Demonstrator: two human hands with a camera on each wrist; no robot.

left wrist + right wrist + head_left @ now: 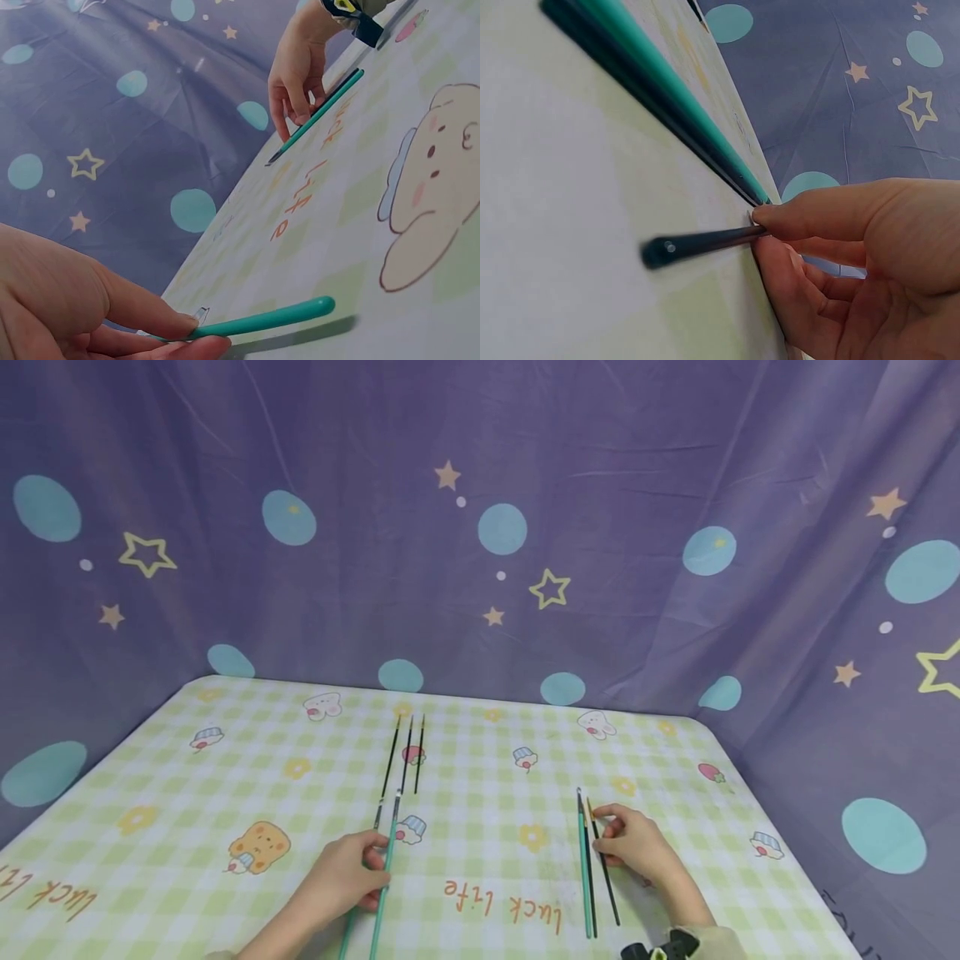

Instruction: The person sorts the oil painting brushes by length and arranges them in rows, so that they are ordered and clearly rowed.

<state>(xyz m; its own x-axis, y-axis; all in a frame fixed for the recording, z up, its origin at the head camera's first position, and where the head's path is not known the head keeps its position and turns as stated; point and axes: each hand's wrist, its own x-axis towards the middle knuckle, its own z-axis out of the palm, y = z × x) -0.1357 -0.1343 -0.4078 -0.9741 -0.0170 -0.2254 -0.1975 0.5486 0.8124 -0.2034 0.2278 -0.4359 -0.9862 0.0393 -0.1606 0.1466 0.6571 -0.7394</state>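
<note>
My left hand pinches a green-handled paintbrush between thumb and fingers; its rounded handle end stands just over the cloth in the left wrist view. A second green paintbrush runs partly hidden under that hand. On the right, my right hand pinches a thin black paintbrush near its bristle end, and the dark handle points away from the fingers in the right wrist view. Close beside it, a green paintbrush and another black paintbrush lie side by side.
Three thin black paintbrushes lie roughly parallel beyond my left hand, tips toward the back. A green checked tablecloth with cartoon prints covers the table. Behind the table's far edge hangs a purple curtain with stars and dots.
</note>
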